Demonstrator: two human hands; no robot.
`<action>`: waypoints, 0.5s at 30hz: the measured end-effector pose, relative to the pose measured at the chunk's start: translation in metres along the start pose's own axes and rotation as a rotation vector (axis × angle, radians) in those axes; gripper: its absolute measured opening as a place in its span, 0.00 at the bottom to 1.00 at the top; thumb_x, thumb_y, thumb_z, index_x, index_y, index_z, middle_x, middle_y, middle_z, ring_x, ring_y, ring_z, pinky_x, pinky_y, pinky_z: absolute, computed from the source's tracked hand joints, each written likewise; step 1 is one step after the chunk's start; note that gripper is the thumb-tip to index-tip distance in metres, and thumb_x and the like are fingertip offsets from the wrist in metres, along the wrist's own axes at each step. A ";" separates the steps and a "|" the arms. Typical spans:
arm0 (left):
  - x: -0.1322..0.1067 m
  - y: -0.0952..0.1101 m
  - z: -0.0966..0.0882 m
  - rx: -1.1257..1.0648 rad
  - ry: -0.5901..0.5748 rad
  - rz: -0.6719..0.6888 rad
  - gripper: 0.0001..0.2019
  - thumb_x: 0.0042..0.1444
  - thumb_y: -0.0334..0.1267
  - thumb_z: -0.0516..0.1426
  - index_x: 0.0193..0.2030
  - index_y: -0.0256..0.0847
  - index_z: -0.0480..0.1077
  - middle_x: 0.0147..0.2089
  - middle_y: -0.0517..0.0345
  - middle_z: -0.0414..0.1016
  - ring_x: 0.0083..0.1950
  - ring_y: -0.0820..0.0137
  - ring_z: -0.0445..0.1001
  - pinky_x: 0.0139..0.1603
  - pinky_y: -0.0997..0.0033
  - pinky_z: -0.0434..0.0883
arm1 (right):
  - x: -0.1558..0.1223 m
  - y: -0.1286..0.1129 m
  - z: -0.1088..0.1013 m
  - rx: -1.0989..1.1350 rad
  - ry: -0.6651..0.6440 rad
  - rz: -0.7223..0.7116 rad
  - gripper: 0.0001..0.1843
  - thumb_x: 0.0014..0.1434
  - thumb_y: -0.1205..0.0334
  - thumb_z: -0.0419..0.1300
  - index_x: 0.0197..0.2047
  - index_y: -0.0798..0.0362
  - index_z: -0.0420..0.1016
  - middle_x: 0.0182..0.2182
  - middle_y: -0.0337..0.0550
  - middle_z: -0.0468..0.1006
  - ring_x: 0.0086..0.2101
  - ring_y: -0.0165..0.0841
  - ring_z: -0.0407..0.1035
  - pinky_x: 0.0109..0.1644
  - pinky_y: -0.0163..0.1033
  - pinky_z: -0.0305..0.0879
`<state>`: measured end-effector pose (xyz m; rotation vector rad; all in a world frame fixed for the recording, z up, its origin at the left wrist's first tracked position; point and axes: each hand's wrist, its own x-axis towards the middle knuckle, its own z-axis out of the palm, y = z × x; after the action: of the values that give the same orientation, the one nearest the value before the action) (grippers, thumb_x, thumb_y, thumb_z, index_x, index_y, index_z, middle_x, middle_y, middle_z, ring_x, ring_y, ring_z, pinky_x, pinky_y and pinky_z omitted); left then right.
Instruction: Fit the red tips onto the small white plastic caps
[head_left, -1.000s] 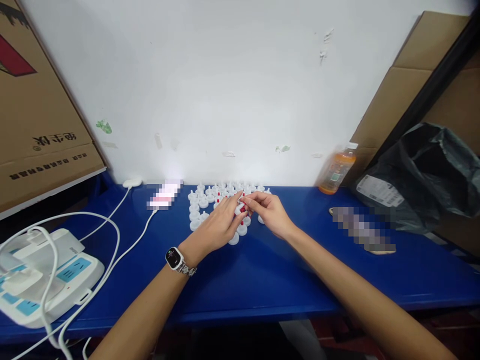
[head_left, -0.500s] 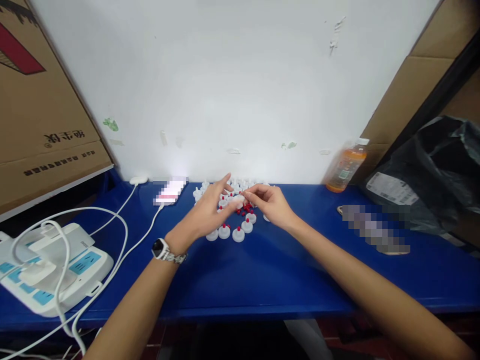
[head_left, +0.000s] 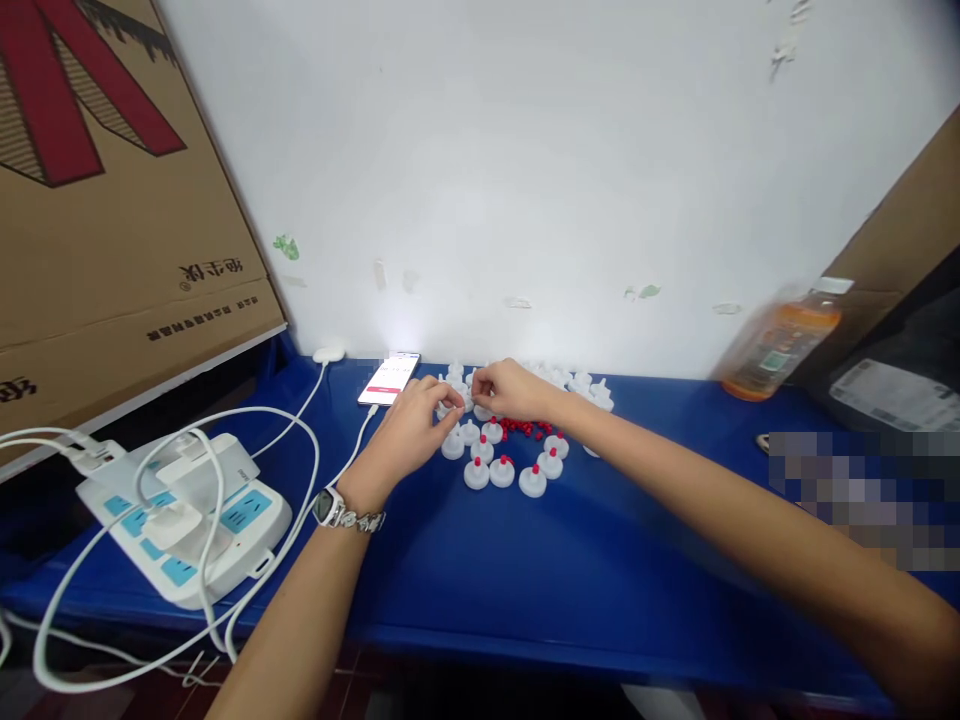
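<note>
Several white nozzle caps, some topped with red tips, lie on the blue table; one red-tipped nozzle cap (head_left: 532, 481) stands nearest the front edge. A loose pile of small red tips (head_left: 517, 428) lies among them. My left hand (head_left: 411, 428), with a watch at the wrist, is closed at the left side of the caps, thumb and fingers drawn together by a plain white cap (head_left: 452, 443). Over the group, my right hand (head_left: 514, 390) is pinched with its fingertips pointing left. What either hand grips is too small or hidden to tell.
A lit phone (head_left: 388, 379) on a white cable lies behind my left hand. At left stand a power strip (head_left: 187, 530) with looping cables and a cardboard box (head_left: 150, 230). On the right are an orange drink bottle (head_left: 784, 340) and a dark plastic bag (head_left: 915, 350). A white wall (head_left: 525, 180) rises behind.
The view has turned left, so the table things sit farther right. My right hand has moved leftward across the caps, uncovering the red pile. My left hand's spread fingers have drawn together.
</note>
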<state>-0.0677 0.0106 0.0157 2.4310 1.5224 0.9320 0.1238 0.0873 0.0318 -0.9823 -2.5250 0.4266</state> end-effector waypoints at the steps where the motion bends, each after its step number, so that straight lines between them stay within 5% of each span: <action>1: 0.000 0.001 -0.001 0.002 -0.010 -0.004 0.08 0.64 0.41 0.55 0.41 0.43 0.75 0.42 0.55 0.73 0.46 0.61 0.70 0.47 0.59 0.67 | 0.001 0.001 0.002 -0.026 -0.004 -0.012 0.06 0.53 0.72 0.59 0.31 0.57 0.78 0.28 0.42 0.80 0.29 0.30 0.70 0.34 0.33 0.60; 12: -0.002 0.005 0.006 0.121 -0.112 -0.037 0.13 0.62 0.49 0.56 0.43 0.44 0.77 0.44 0.53 0.72 0.47 0.58 0.69 0.48 0.57 0.66 | 0.007 0.010 0.011 0.002 0.030 -0.044 0.06 0.54 0.70 0.59 0.33 0.57 0.79 0.29 0.41 0.79 0.30 0.29 0.70 0.36 0.33 0.59; 15: -0.001 0.005 0.008 0.116 -0.135 -0.016 0.11 0.62 0.45 0.56 0.40 0.45 0.77 0.44 0.53 0.72 0.47 0.59 0.68 0.49 0.58 0.65 | 0.000 0.009 0.009 0.014 0.034 -0.015 0.09 0.56 0.68 0.60 0.39 0.56 0.79 0.29 0.40 0.79 0.29 0.29 0.69 0.35 0.34 0.59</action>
<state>-0.0601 0.0091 0.0108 2.4982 1.5873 0.6796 0.1248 0.0923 0.0196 -0.9569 -2.4936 0.4195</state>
